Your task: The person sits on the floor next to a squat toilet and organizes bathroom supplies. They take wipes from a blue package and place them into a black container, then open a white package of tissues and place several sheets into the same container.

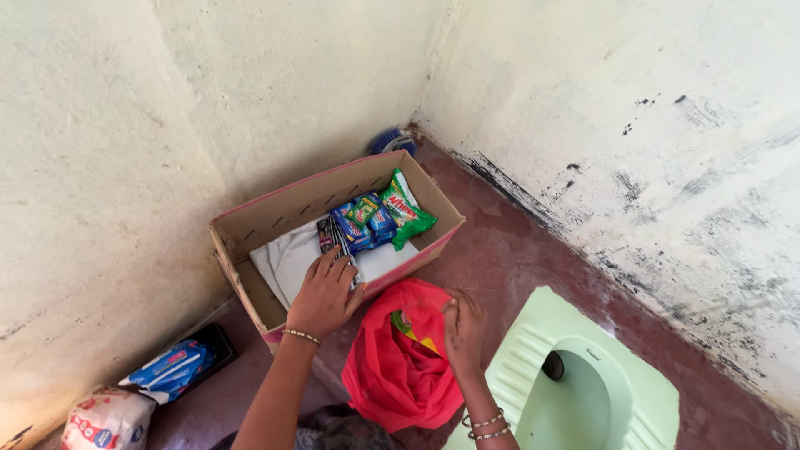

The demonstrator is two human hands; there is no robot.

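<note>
I am pressing my left hand (325, 293) flat, fingers spread, on the packets in the cardboard box (250, 225) at frame centre, while my right hand (463, 330) is pinching the red bag (392, 367) mouth just below, keeping it open and steady.

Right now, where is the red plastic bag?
In the head view, the red plastic bag sits on the floor at bottom centre, just in front of the cardboard box, with the right hand at its opening.
</note>
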